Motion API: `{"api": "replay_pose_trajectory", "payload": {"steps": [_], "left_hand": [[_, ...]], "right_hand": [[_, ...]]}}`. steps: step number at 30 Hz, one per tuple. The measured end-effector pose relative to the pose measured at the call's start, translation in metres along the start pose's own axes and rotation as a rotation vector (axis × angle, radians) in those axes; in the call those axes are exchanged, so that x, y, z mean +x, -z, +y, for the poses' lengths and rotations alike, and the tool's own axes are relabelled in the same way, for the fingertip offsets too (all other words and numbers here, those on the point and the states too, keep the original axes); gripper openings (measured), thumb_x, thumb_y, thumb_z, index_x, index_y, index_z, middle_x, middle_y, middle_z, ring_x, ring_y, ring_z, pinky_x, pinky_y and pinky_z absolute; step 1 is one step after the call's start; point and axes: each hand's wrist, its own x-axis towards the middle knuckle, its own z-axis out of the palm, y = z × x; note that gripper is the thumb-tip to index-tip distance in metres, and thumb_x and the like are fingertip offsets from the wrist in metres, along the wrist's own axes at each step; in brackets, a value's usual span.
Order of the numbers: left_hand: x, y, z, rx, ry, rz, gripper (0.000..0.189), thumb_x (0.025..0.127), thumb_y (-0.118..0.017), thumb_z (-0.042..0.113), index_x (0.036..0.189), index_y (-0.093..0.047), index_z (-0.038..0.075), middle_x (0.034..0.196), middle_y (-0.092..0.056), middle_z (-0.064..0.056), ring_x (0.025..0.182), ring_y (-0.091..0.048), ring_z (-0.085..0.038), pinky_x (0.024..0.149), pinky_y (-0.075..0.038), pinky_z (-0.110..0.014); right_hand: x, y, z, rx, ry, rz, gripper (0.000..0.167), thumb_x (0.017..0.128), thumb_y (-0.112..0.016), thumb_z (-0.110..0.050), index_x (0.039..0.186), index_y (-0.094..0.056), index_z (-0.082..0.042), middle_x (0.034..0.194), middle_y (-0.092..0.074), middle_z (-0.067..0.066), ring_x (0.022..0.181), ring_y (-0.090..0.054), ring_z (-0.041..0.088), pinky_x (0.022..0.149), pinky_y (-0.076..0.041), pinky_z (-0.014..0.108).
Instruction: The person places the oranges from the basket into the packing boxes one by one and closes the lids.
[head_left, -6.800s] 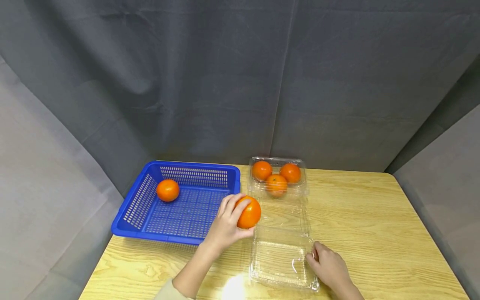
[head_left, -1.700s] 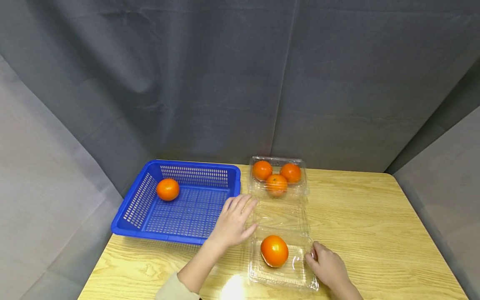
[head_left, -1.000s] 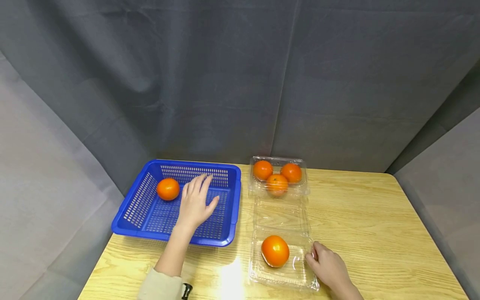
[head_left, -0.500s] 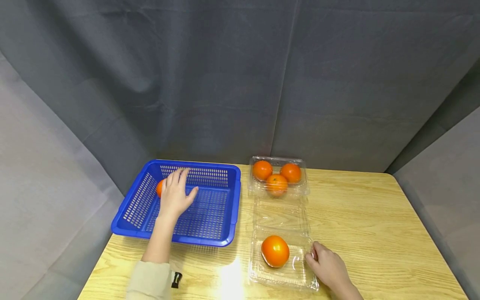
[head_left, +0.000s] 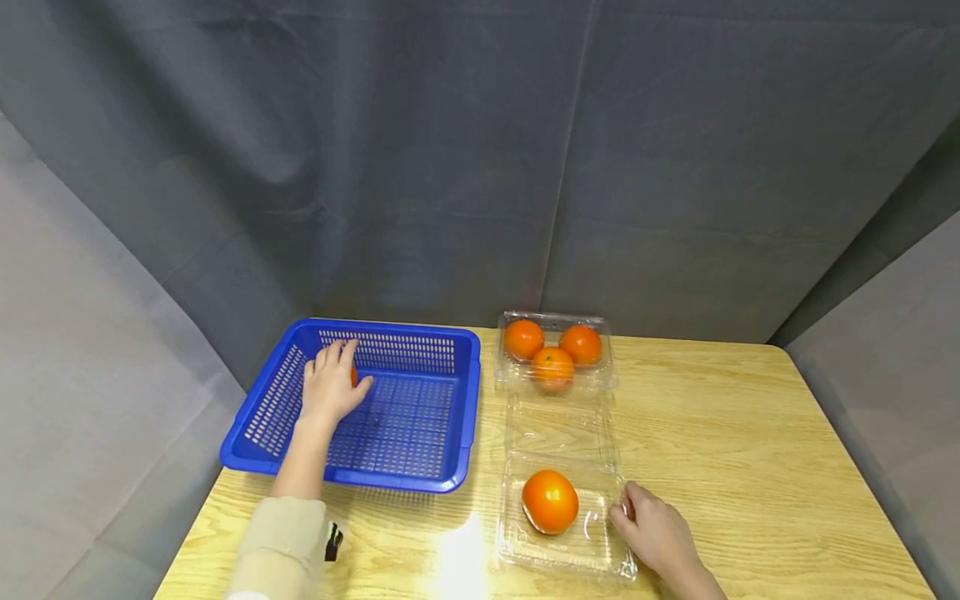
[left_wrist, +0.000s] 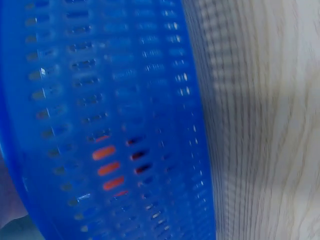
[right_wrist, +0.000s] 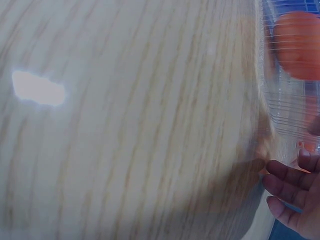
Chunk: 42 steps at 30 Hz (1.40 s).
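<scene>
In the head view my left hand (head_left: pixel 330 387) is inside the blue basket (head_left: pixel 405 481), over an orange (head_left: pixel 354 377) that it mostly hides. Its fingers are spread, with the thumb apart on the right; whether they press on the fruit is hidden. Through the slots of the basket wall (left_wrist: pixel 125 105), a little of that orange (left_wrist: pixel 109 168) shows in the left wrist view. My right hand (head_left: pixel 658 533) pinches the right edge of an open clear plastic clamshell box (head_left: pixel 592 550). One orange (head_left: pixel 551 502) sits in the box's near half. The right wrist view shows the curled fingers (right_wrist: pixel 287 175) at the box's edge.
Behind the open clamshell, a second clear box (head_left: pixel 558 321) holds three oranges (head_left: pixel 552 369). Both boxes and the basket stand on a wooden table (head_left: pixel 727 442). A grey cloth (head_left: pixel 450 167) hangs behind the table's back edge.
Earlier, my left hand held an orange near the clamshell; that orange now sits in the near half. The left hand has since moved left to the basket's orange. My right hand has stayed put.
</scene>
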Motion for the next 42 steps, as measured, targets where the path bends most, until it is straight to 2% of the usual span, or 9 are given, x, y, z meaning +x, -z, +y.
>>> {"api": "replay_pose_trajectory", "payload": {"steps": [10, 16, 26, 34, 42], "left_hand": [[0.008, -0.007, -0.016, 0.015, 0.08, -0.169, 0.068, 0.081, -0.061, 0.032, 0.137, -0.035, 0.003, 0.136, -0.033, -0.026, 0.124, -0.028, -0.044, 0.099, -0.021, -0.062], [0.013, -0.014, -0.021, 0.035, 0.099, -0.232, 0.069, 0.082, -0.06, 0.032, 0.138, -0.032, 0.002, 0.137, -0.03, -0.027, 0.125, -0.026, -0.044, 0.099, -0.02, -0.063], [0.02, -0.022, -0.027, 0.041, 0.132, -0.307, 0.072, 0.082, -0.06, 0.03, 0.141, -0.028, 0.002, 0.142, -0.023, -0.028, 0.128, -0.019, -0.045, 0.101, -0.016, -0.063], [0.022, -0.022, -0.028, 0.038, 0.15, -0.323, 0.071, 0.083, -0.06, 0.027, 0.14, -0.027, 0.002, 0.142, -0.021, -0.029, 0.129, -0.017, -0.046, 0.1, -0.017, -0.063], [0.022, -0.023, -0.031, 0.029, 0.179, -0.361, 0.07, 0.084, -0.059, 0.026, 0.141, -0.026, 0.001, 0.142, -0.02, -0.03, 0.128, -0.018, -0.047, 0.1, -0.019, -0.063]], "right_hand": [[0.001, -0.002, 0.003, -0.013, -0.014, 0.001, 0.021, 0.083, -0.054, -0.022, 0.067, -0.041, -0.017, 0.054, -0.035, -0.005, 0.043, -0.03, 0.008, 0.04, -0.023, 0.02], [0.0, -0.003, 0.003, -0.007, 0.001, 0.005, 0.022, 0.084, -0.053, -0.022, 0.067, -0.041, -0.016, 0.054, -0.035, -0.005, 0.043, -0.029, 0.007, 0.04, -0.023, 0.019], [0.001, -0.004, 0.004, -0.019, 0.002, 0.012, 0.022, 0.083, -0.054, -0.022, 0.067, -0.041, -0.016, 0.053, -0.034, -0.006, 0.042, -0.029, 0.007, 0.039, -0.022, 0.019], [-0.001, -0.002, 0.001, -0.037, 0.018, 0.022, 0.022, 0.083, -0.054, -0.021, 0.067, -0.04, -0.016, 0.055, -0.034, -0.006, 0.044, -0.028, 0.007, 0.041, -0.023, 0.02], [-0.001, -0.003, 0.002, -0.11, 0.083, 0.096, 0.025, 0.08, -0.057, -0.021, 0.063, -0.039, -0.017, 0.055, -0.033, -0.007, 0.048, -0.03, 0.009, 0.048, -0.028, 0.024]]}}
